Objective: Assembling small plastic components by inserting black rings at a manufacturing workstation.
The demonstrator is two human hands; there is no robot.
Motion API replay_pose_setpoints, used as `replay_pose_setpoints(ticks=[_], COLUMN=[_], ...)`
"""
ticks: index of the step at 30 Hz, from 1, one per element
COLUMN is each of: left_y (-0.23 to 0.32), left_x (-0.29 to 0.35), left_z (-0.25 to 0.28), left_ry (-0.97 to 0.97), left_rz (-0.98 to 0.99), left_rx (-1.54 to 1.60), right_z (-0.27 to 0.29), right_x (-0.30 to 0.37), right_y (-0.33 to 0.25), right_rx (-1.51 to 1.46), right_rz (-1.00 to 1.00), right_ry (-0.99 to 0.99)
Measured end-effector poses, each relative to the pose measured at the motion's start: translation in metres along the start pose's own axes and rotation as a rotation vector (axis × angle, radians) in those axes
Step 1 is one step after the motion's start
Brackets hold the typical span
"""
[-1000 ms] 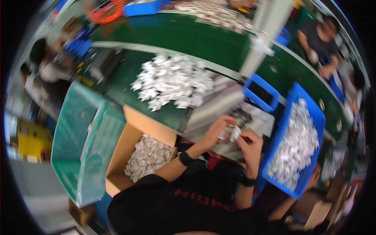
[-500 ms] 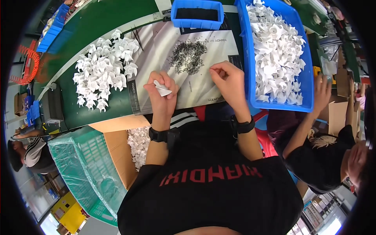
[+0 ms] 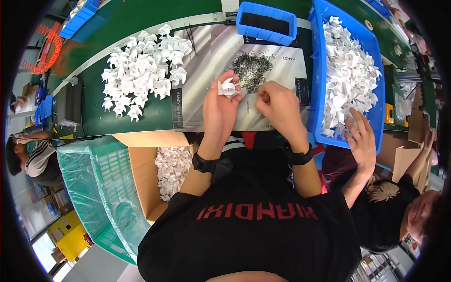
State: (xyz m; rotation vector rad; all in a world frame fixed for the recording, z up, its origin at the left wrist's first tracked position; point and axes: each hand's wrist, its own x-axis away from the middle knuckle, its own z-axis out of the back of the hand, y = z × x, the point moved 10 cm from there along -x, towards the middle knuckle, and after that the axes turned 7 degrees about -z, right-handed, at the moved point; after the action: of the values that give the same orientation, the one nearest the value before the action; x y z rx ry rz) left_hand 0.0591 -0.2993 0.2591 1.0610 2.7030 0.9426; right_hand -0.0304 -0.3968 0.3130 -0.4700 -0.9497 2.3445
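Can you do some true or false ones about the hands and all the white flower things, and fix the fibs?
1. The left hand holds a white flower-shaped piece. True.
2. The right hand is inside the big blue bin. False: the right hand is beside the small dark pieces.
3. Another person's hand is at the big blue bin. True.
4. The cardboard box is shut. False: the cardboard box is open, with whitish pieces inside.

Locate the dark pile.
In the head view, the dark pile lies right of centre on the sheet, between the small blue tray and the right hand.
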Motion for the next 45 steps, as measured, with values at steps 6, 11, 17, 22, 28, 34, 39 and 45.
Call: replay_pose_setpoints(ticks=[6, 11, 17, 22, 28, 34, 39, 45], left_y=[-0.001, 0.003, 0.004, 0.010, 0.022, 0.052, 0.136, 0.139], left_x=[0.009, 0.016, 0.019, 0.020, 0.020, 0.008, -0.062, -0.131], left_z=[-0.021, -0.031, -0.039, -0.041, -0.047, -0.056, -0.072, -0.027], left_ry=[-0.075, -0.140, -0.194, -0.205, -0.250, -0.397, -0.439, -0.563], left_rz=[-0.003, -0.079, -0.126, -0.179, -0.317, -0.369, -0.664, -0.539], left_rx=[-0.148, -0.303, -0.370, -0.468, -0.737, -0.943, -1.748, -2.346], right_z=[-0.013, -0.008, -0.002, 0.005, 0.019, 0.007, 0.007, -0.021], right_x=[0.007, 0.008, 0.011, 0.014, 0.010, -0.005, -0.004, 0.004], right_y=[0.005, 0.001, 0.001, -0.004, -0.019, 0.007, 0.023, 0.053], right_rx=[-0.811, -0.888, -0.895, -0.805, -0.484, -0.849, -2.209, -1.869], right_rz=[-0.162, -0.087, -0.025, 0.002, 0.050, 0.035, 0.028, -0.173], right_ry=[0.099, 0.198, 0.228, 0.293, 0.233, -0.021, -0.263, -0.159])
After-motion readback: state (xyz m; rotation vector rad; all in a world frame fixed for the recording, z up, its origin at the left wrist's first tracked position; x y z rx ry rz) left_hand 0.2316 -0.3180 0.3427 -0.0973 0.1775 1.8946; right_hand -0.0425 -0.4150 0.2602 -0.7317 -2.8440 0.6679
